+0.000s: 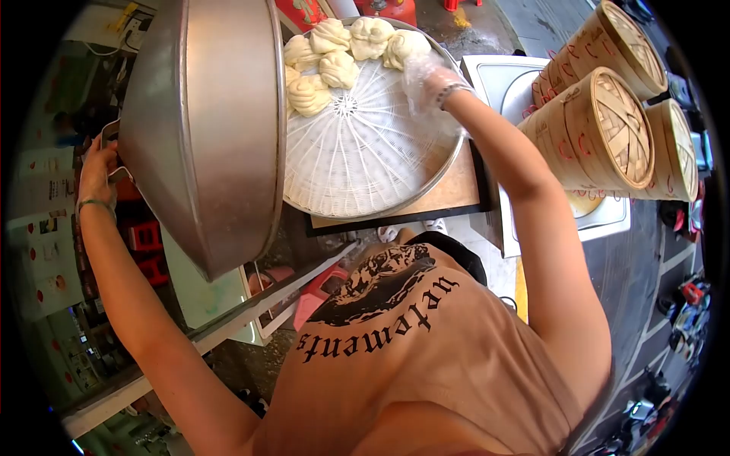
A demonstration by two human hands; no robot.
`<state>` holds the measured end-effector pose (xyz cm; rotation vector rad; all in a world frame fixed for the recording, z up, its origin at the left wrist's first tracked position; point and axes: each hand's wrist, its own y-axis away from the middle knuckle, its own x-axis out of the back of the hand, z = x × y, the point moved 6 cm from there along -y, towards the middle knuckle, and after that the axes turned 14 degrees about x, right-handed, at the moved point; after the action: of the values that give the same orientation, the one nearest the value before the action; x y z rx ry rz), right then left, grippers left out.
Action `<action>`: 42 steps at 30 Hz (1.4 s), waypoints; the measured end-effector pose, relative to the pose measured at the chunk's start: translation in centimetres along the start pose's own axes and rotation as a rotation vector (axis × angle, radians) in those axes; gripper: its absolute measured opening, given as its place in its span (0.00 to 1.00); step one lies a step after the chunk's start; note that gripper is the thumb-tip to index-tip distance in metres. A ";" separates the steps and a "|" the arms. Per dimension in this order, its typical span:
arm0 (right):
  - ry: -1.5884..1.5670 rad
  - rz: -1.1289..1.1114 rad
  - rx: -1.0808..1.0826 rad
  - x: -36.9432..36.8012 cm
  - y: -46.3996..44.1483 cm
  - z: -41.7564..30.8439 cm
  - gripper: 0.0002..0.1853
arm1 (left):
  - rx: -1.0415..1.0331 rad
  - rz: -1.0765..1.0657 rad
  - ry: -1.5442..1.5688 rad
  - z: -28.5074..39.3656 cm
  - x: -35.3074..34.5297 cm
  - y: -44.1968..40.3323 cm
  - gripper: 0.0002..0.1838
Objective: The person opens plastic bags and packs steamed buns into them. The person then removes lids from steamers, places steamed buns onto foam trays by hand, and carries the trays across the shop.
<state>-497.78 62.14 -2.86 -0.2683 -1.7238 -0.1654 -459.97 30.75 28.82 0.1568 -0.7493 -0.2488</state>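
Head view: the left hand (97,173) grips the handle (122,172) of a tilted metal dome lid (224,129); twisted buns (338,70) sit across the far part of a round steamer tray (357,171); the plastic-gloved right hand (433,82) overlaps the rightmost bun (403,47), grip unclear; 3 bamboo steamers (585,133).

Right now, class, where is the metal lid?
In the head view, the metal lid is left of centre, tipped on edge between the left hand gripping it and the round steamer tray, whose left side it hides.

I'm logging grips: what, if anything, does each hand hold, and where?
Left hand: the lid, by its handle. Right hand: by a bun, hold unclear.
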 end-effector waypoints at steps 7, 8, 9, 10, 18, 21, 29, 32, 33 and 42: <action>-0.005 -0.270 0.150 3.8 -7.4 4.4 0.19 | 0.007 -0.057 0.103 -2.8 2.2 -1.1 0.31; 0.002 -0.269 0.162 4.2 -9.1 4.6 0.19 | 0.001 -0.053 0.106 -2.9 2.2 -1.1 0.31; -0.007 -0.230 0.190 4.3 -10.3 4.4 0.19 | 0.002 -0.053 0.097 -2.9 2.1 -1.1 0.31; -0.021 -0.186 0.218 4.2 -11.3 4.1 0.20 | 0.005 -0.052 0.088 -3.0 2.0 -1.0 0.32; -0.131 0.163 0.360 4.3 -7.5 -0.4 0.22 | 0.009 -0.070 0.125 -4.8 2.9 -1.8 0.33; 0.435 -0.198 0.254 0.0 -10.0 3.8 0.28 | 0.019 -0.050 0.127 -4.5 2.2 -0.5 0.34; 0.095 -0.142 0.158 -4.5 -12.6 2.3 0.32 | -0.020 0.021 0.017 -3.6 1.1 -0.3 0.34; 0.079 -0.158 0.142 -4.4 -13.2 3.2 0.32 | -0.032 -0.034 -0.028 -3.8 1.2 -0.3 0.35; 0.076 -0.168 0.138 -4.4 -13.4 3.5 0.32 | -0.026 -0.030 -0.028 -3.8 1.2 -0.1 0.35; 0.003 -0.260 0.246 -5.6 -5.0 -0.6 0.29 | -0.027 -0.078 0.040 -3.7 0.9 0.0 0.34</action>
<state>-497.74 56.75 -8.09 0.1377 -1.7518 -0.1418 -456.78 30.69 26.78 0.1650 -0.7007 -0.3287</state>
